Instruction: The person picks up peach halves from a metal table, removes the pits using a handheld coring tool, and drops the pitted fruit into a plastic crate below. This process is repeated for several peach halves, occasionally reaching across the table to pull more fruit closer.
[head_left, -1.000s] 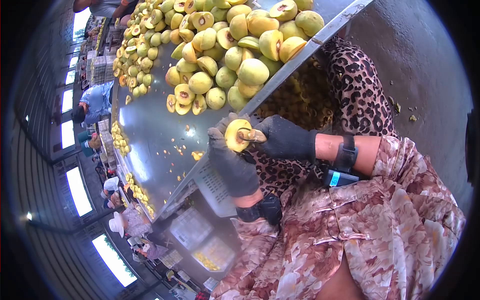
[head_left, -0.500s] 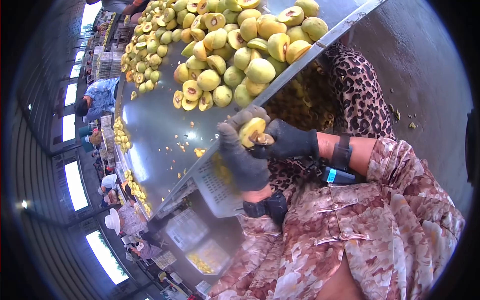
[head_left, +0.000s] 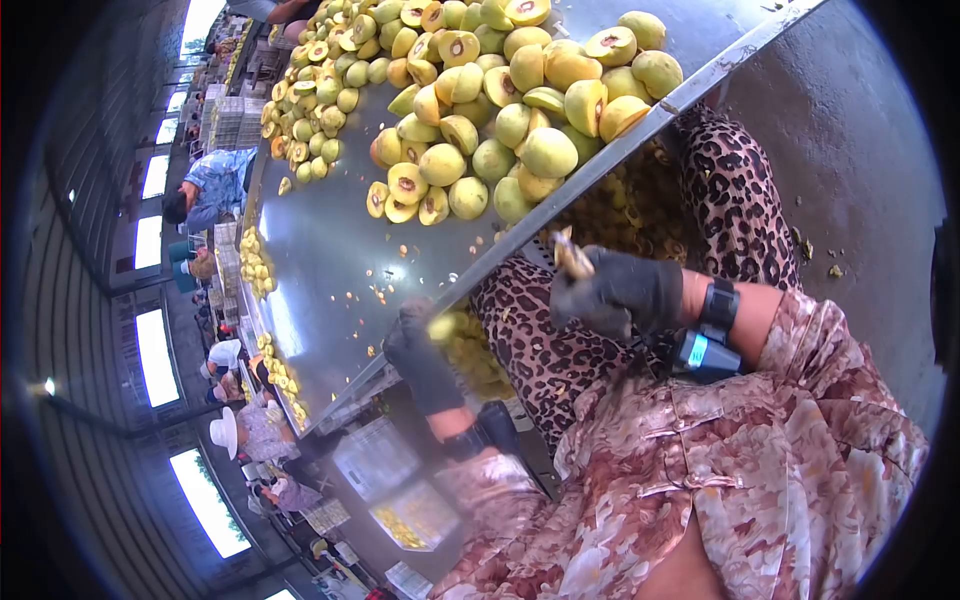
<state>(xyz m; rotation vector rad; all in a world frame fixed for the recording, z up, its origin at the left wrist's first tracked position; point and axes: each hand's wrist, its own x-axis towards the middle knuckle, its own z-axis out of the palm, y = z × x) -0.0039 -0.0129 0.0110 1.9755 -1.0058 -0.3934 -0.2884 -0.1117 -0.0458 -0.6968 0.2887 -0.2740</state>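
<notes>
My right hand, in a dark glove, is closed around a short tan tool with a shiny tip. It is raised over my leopard-print trouser leg. My gloved left hand is smeared by motion beside the table edge, above a crate of yellow fruit pieces. A yellow peach half overlaps its fingertips, and I cannot tell whether the fingers grip it. Whole and halved peaches are heaped on the metal table, some halves showing brown pits.
The table's raised metal rim runs diagonally before me. Under it, by my legs, lies a dark heap of fruit scraps. Pale crates stand on the floor at lower left. Several people work along the far side, one in a white hat.
My hands have separated. The left has moved left and down over the crate, with the peach half near its fingers. The right has drawn back to the right with the tool.
</notes>
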